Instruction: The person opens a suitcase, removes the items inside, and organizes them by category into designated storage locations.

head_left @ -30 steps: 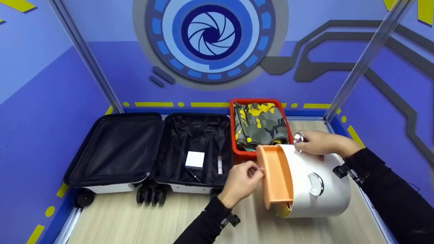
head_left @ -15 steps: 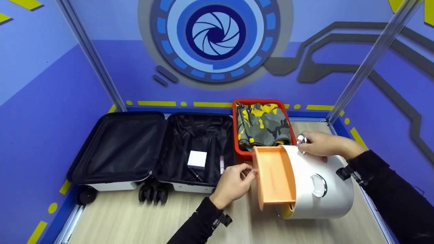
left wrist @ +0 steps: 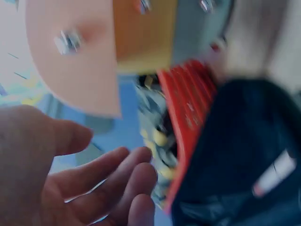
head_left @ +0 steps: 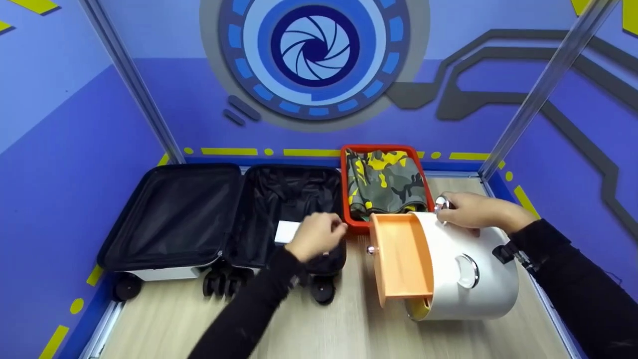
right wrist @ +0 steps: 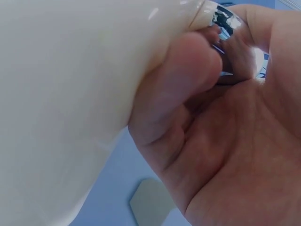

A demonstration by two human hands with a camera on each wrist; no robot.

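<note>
A white rounded drawer box (head_left: 483, 269) lies at the right, its peach drawer (head_left: 404, 249) pulled out to the left and showing a bare inside. My right hand (head_left: 468, 212) grips a chrome handle (head_left: 440, 207) on the box; in the right wrist view its fingers curl around that shiny metal. My left hand (head_left: 315, 237) hovers over the near right part of the black suitcase (head_left: 279, 184), apart from the drawer's small knob (head_left: 371, 250). Its fingers look loosely bent in the left wrist view, with nothing between them. The hand partly covers a small white box (head_left: 286, 232).
The suitcase's other half (head_left: 174, 219) lies spread open at the left. Behind the drawer box stands a red basket (head_left: 359, 227) with folded camouflage cloth (head_left: 391, 184). A pale slim tube (left wrist: 276, 173) lies inside the suitcase. Blue walls (head_left: 169, 99) enclose the table.
The drawer came out further to the left. My left hand then let go of its knob and moved left over the suitcase. My right hand kept its grip.
</note>
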